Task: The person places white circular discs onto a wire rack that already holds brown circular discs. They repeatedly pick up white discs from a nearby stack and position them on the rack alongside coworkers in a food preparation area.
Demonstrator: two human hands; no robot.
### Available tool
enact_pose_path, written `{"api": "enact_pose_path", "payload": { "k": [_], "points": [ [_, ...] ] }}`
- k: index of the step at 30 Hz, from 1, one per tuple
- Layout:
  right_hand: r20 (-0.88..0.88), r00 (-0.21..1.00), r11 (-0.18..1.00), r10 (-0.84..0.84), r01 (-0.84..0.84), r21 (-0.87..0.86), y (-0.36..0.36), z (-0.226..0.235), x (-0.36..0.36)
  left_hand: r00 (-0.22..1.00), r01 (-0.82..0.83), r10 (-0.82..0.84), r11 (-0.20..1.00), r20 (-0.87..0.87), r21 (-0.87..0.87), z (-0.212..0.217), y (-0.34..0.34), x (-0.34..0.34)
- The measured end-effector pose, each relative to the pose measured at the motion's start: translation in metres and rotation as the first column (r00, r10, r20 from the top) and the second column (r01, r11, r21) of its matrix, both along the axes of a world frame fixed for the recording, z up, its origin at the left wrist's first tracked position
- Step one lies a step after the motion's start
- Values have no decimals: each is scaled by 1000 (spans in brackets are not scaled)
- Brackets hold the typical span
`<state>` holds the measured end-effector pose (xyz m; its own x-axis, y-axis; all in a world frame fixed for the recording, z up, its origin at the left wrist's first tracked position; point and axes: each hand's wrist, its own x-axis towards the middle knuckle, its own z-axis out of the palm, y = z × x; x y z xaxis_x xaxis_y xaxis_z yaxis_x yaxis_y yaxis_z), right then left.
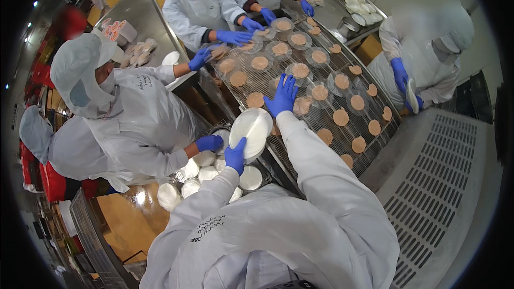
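My left hand (235, 155), in a blue glove, grips the near edge of a stack of thin, round white sheets (251, 128), held beside the belt's left edge. My right hand (282, 95), also gloved in blue, reaches over the wire mesh conveyor belt (316, 120) with its fingers spread. It is next to a flat, round, pinkish-brown patty (302, 105); its palm side is hidden. Several similar patties lie on the belt, many with a clear round sheet (301, 40) under or around them.
Left of me, a co-worker (139, 107) reaches to the belt and to round white stacks (209, 173). Two more people work at the belt's far end. A person at right (423, 59) holds white discs (411, 95). A slotted metal cover (433, 198) flanks the belt's right side.
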<state>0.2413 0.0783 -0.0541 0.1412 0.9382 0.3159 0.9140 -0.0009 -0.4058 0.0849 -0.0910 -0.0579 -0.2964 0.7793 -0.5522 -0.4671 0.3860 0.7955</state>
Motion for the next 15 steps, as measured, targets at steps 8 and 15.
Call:
{"api": "enact_pose_path", "payload": {
  "k": [8, 15],
  "points": [
    [212, 948, 958, 239, -266, 109, 80, -27, 38, 1000, 7, -7, 1000, -26, 27, -30, 1, 8],
    [-624, 739, 842, 253, -486, -234, -27, -5, 14, 996, 52, -57, 996, -63, -70, 2, 37, 8]
  ]
}}
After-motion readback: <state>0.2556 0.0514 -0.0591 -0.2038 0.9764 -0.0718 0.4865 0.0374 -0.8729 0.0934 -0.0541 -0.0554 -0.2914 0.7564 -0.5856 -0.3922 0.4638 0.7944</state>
